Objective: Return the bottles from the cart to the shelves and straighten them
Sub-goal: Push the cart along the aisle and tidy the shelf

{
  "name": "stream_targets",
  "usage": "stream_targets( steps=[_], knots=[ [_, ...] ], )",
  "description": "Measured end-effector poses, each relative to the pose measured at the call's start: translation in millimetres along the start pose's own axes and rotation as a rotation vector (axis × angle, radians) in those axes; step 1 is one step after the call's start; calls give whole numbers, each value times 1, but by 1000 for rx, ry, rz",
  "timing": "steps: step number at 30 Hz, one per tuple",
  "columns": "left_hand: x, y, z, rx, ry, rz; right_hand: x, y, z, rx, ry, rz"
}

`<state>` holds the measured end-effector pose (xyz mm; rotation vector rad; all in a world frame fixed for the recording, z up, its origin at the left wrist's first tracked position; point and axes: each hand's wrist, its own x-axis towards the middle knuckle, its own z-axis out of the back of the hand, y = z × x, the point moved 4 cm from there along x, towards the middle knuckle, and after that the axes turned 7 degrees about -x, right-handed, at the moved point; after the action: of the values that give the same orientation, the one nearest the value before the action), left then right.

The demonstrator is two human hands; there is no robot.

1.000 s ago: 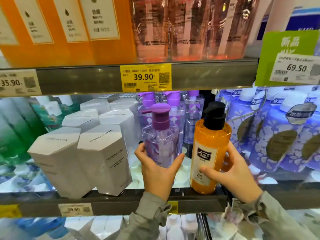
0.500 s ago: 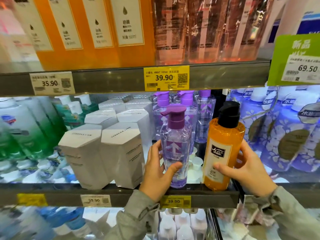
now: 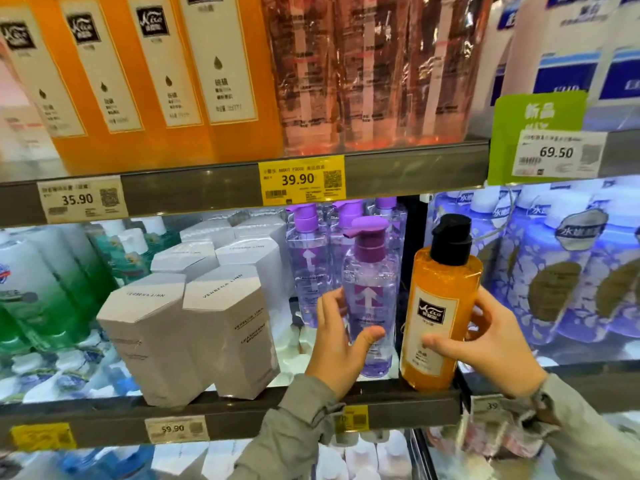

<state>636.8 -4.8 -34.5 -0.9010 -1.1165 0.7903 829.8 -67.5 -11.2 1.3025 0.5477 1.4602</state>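
Purple-liquid bottle [image 3: 372, 292] in left hand [image 3: 336, 358], orange-liquid bottle [image 3: 441, 299] in right hand [image 3: 491, 348]

We're close up on retail shelving, stock packed tight across every level. Upper shelf [image 3: 415, 171] has a grey front rail carrying a white 35.90 tag [image 3: 81, 199], a yellow 39.90 tag [image 3: 302, 180], and, on the right, a green sign [image 3: 540, 112] with a 69.50 label [image 3: 557, 154]. Middle shelf [image 3: 242, 414] rail: blurred yellow tag [image 3: 41, 436], 59.90 tag [image 3: 176, 429]. A dark upright [image 3: 412, 244] splits the bays. White hexagonal boxes [image 3: 235, 327] stand left of centre; the deck beside them is glossy and reflective. Lighting is bright and even.
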Motion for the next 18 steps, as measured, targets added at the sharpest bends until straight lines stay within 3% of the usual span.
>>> stream_targets(
  steps=[7, 18],
  knots=[
    [16, 4, -26, 21, -15, -16, -3, 1, 22, 3, -30, 75],
    [27, 2, -52, 39, -97, -20, 2, -11, 35, 87, -39, 6]
  ],
)
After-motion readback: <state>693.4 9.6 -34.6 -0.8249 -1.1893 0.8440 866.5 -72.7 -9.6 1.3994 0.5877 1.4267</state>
